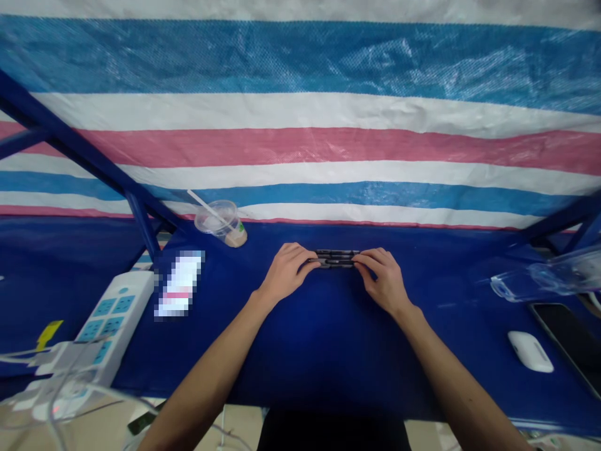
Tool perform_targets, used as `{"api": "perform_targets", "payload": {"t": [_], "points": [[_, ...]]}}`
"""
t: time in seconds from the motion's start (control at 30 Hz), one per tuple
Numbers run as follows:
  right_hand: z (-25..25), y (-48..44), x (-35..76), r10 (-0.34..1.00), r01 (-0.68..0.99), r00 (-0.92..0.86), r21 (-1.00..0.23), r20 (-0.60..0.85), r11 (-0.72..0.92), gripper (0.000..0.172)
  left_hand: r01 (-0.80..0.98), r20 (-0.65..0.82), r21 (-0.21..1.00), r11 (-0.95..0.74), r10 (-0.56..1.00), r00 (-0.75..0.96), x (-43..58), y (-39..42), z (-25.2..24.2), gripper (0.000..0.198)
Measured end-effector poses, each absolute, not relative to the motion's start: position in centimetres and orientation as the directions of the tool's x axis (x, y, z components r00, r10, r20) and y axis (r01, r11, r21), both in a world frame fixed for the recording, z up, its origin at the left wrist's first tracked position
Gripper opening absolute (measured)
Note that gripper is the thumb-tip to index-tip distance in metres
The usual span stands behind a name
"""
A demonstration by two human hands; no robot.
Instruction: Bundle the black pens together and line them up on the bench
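Several slim dark pens [335,255] lie side by side on the blue tabletop [328,338], running left to right in front of me. The fingers of my left hand [287,272] are closed on their left ends, with the thumb on the near side. At the right ends, my right hand [385,280] pinches them between thumb and fingertips. The pens' ends are partly hidden under my fingers.
A plastic cup [223,220] with a straw leans at the back left. Further left are a lit phone [181,285] and a power strip [113,313] with cables. On the right lie a clear bottle [544,279], a white earbud case [530,351] and a dark phone [568,338].
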State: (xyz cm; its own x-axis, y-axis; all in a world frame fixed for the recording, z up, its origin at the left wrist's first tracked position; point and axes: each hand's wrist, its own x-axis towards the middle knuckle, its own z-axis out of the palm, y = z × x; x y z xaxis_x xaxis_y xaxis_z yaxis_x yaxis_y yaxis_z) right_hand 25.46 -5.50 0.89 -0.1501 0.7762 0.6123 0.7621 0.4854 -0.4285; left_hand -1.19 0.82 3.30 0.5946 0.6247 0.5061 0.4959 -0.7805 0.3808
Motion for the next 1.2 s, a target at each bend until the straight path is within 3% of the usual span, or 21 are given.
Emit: {"api": "perform_targets", "payload": {"t": [0.47,0.63,1.2], "points": [[0.5,-5.6,24.6,0.733,0.695,-0.205,-0.431,0.648,0.576,0.019,0.453,0.501,0.371,-0.811,0.585,0.638,-0.5,0.4,3.2,0.017],[0.1,-5.7,23.6,0.697,0.649,-0.214,-0.433,0.685,0.625,0.011,0.425,0.501,0.377,-0.823,0.567,0.654,0.3,-0.3,3.3,0.018],[-0.1,-5.8,23.2,0.75,0.656,-0.28,-0.45,0.6,0.605,0.008,0.382,0.497,0.4,-0.833,0.547,0.673,0.6,-0.5,2.4,0.008]]}}
